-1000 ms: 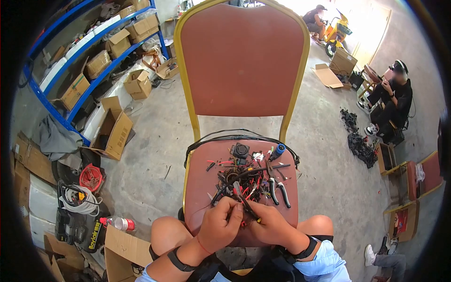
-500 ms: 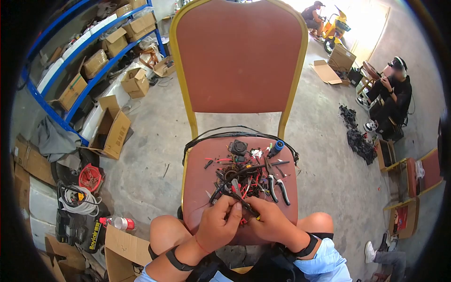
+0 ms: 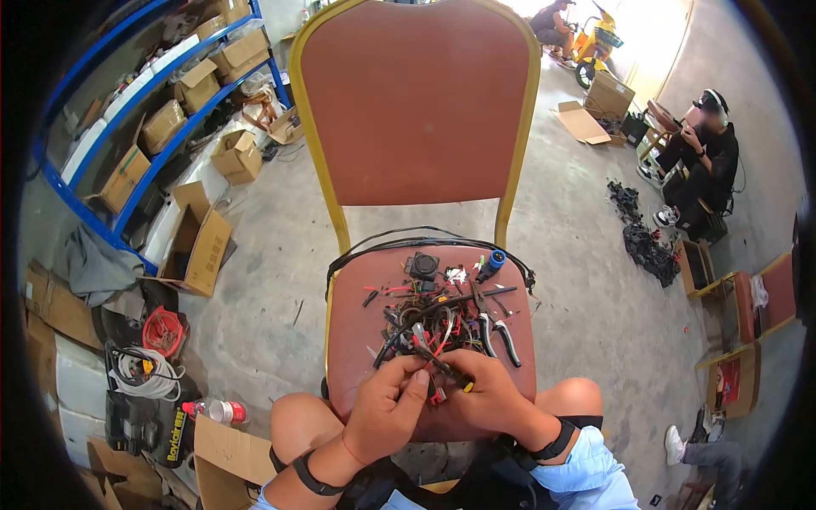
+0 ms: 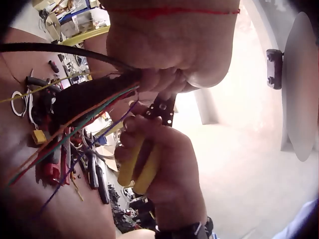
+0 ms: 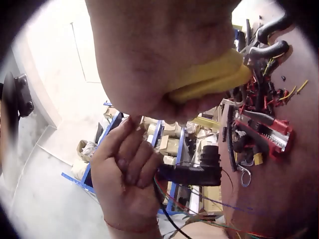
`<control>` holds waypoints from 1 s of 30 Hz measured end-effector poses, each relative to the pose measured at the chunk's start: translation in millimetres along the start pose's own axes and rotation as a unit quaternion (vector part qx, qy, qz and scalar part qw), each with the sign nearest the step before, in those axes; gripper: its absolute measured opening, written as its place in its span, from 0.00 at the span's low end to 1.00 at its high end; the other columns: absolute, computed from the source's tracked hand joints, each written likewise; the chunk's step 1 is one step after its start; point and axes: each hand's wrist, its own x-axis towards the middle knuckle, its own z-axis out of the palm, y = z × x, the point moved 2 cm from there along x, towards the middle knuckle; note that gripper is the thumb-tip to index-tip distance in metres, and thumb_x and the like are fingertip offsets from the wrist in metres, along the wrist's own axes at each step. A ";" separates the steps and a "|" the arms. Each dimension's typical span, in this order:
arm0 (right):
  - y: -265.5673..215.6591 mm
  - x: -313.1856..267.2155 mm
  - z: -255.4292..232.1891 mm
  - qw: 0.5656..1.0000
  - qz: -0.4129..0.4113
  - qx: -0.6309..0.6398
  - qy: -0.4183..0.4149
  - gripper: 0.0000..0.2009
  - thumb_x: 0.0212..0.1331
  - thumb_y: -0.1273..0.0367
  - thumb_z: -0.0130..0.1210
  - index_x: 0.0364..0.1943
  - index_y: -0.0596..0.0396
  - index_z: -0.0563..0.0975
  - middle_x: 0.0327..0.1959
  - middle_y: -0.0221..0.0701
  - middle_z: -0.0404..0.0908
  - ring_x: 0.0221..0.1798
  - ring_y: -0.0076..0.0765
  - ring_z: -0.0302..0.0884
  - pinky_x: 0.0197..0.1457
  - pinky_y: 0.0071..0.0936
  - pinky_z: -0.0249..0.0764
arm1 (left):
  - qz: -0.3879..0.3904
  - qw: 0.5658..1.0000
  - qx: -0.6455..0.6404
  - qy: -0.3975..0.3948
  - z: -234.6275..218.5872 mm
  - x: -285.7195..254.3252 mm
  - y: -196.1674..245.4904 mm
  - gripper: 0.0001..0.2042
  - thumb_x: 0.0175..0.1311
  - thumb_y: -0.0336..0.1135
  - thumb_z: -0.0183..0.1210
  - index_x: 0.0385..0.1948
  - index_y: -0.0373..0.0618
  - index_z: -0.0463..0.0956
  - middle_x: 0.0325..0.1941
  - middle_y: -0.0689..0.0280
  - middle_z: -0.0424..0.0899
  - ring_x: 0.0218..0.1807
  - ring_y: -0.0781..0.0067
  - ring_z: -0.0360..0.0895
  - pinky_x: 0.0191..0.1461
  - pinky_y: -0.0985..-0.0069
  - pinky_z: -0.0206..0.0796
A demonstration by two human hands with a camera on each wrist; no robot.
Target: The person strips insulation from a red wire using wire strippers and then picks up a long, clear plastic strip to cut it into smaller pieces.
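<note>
My left hand (image 3: 387,408) grips a black cable fitting (image 5: 199,172) between curled fingers and thumb. From the fitting trail thin wires (image 4: 82,117) in orange, green and purple, beside a thicker black cable (image 4: 65,49). In the right hand (image 3: 489,395) are yellow-handled wire strippers (image 4: 144,169), the fingers curled round the grips. Their dark, hole-punched blade (image 4: 162,107) reaches up to the left fingertips, where the fingers hide the point of contact. Both hands meet over the front of a chair seat (image 3: 348,340), in front of a heap of cut wires (image 3: 442,319).
Pliers (image 3: 501,336) with black-and-white handles lie right of the heap. A blue connector (image 3: 491,265) and a square black part (image 3: 422,265) sit behind it. On the seat is also a red-and-grey tool (image 5: 266,132). The chair back (image 3: 416,110) rises beyond; boxes fill blue shelves (image 3: 127,102) at left.
The head view has shifted slightly, so the chair appears further left. Both hands keep their grips; the strippers' yellow handle shows more beside the right hand.
</note>
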 end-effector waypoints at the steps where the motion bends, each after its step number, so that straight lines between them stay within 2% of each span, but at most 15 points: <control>1: -0.1 0.2 -1.2 1.000 -0.001 -0.006 0.000 0.19 0.52 0.77 0.58 0.51 0.60 0.79 0.46 0.46 0.83 0.49 0.49 0.83 0.53 0.36 0.77 | -0.011 1.000 0.000 -0.004 -1.4 -0.8 -0.7 0.11 0.76 0.31 0.51 0.50 0.34 0.75 0.34 0.70 0.82 0.34 0.88 0.74 0.36 0.84 0.67; 4: -0.1 -0.2 -4.6 0.997 0.044 0.048 0.049 0.14 0.59 0.76 0.58 0.50 0.60 0.79 0.43 0.42 0.85 0.46 0.39 0.84 0.51 0.32 0.77 | -0.032 0.997 0.067 -0.022 -3.6 -7.3 9.0 0.13 0.77 0.32 0.50 0.54 0.35 0.76 0.40 0.70 0.82 0.39 0.88 0.73 0.41 0.86 0.67; 7: -8.0 6.6 -28.1 0.993 0.115 0.022 0.031 0.10 0.65 0.75 0.55 0.48 0.60 0.80 0.39 0.39 0.85 0.43 0.30 0.82 0.50 0.30 0.77 | -0.032 0.999 0.026 -0.033 3.6 -13.2 20.1 0.13 0.77 0.33 0.50 0.55 0.35 0.76 0.37 0.72 0.81 0.34 0.90 0.70 0.36 0.87 0.63; 10: -11.9 3.5 -28.1 0.995 0.077 0.042 0.041 0.09 0.65 0.75 0.54 0.47 0.61 0.80 0.38 0.39 0.85 0.43 0.28 0.81 0.48 0.30 0.77 | -0.041 0.999 0.025 -0.017 0.1 -17.3 13.4 0.14 0.77 0.33 0.50 0.56 0.35 0.76 0.32 0.76 0.78 0.30 0.91 0.66 0.32 0.87 0.58; 13: -17.6 3.5 -31.8 0.992 0.115 0.009 0.058 0.09 0.66 0.75 0.54 0.46 0.61 0.80 0.38 0.39 0.85 0.42 0.28 0.81 0.48 0.29 0.76 | -0.064 0.997 0.033 -0.036 0.7 -23.1 19.7 0.14 0.77 0.33 0.49 0.55 0.34 0.76 0.26 0.78 0.73 0.26 0.91 0.63 0.28 0.86 0.54; 16: -0.8 0.8 -31.6 0.994 0.088 -0.010 0.057 0.09 0.66 0.75 0.53 0.45 0.62 0.80 0.37 0.38 0.85 0.41 0.28 0.81 0.47 0.29 0.76 | -0.106 0.994 -0.003 -0.039 -3.9 -39.0 20.0 0.14 0.78 0.34 0.50 0.56 0.36 0.75 0.27 0.79 0.71 0.26 0.92 0.59 0.28 0.88 0.52; 19: 24.8 5.3 -31.4 0.989 0.113 0.074 0.064 0.09 0.65 0.75 0.54 0.46 0.61 0.80 0.37 0.38 0.85 0.40 0.28 0.81 0.47 0.29 0.76 | -0.166 0.985 -0.047 -0.011 -9.8 -68.8 23.2 0.15 0.78 0.36 0.50 0.56 0.36 0.75 0.24 0.80 0.68 0.24 0.92 0.58 0.26 0.87 0.49; 22: 16.4 -2.5 -19.4 0.988 0.110 0.099 0.032 0.07 0.67 0.74 0.53 0.44 0.59 0.80 0.29 0.23 0.78 0.33 0.18 0.72 0.36 0.22 0.70 | -0.178 0.981 -0.072 0.001 -15.7 -97.8 27.4 0.15 0.78 0.36 0.50 0.57 0.36 0.74 0.23 0.80 0.66 0.24 0.92 0.58 0.26 0.87 0.49; 25: 9.5 -6.9 -11.6 0.995 0.093 0.043 0.022 0.07 0.66 0.74 0.53 0.43 0.60 0.80 0.28 0.23 0.76 0.32 0.17 0.70 0.34 0.22 0.67 | -0.189 0.979 -0.063 0.039 -13.7 -123.2 28.4 0.12 0.77 0.32 0.48 0.52 0.35 0.75 0.16 0.77 0.62 0.17 0.87 0.53 0.23 0.82 0.46; 28: 12.7 -11.1 -6.6 0.997 0.067 0.015 0.023 0.07 0.66 0.74 0.53 0.42 0.59 0.81 0.27 0.23 0.75 0.32 0.17 0.68 0.34 0.23 0.66 | -0.200 0.973 -0.086 0.073 -15.0 -155.6 29.3 0.12 0.77 0.32 0.49 0.52 0.34 0.75 0.16 0.77 0.62 0.16 0.87 0.53 0.23 0.82 0.46; 30: 21.2 -14.9 0.5 0.998 0.040 0.044 0.009 0.07 0.64 0.75 0.53 0.41 0.62 0.81 0.28 0.27 0.78 0.33 0.21 0.72 0.37 0.25 0.69 | -0.209 0.970 -0.089 0.090 -12.9 -172.7 30.0 0.12 0.77 0.33 0.48 0.50 0.35 0.75 0.15 0.77 0.60 0.15 0.87 0.51 0.21 0.81 0.44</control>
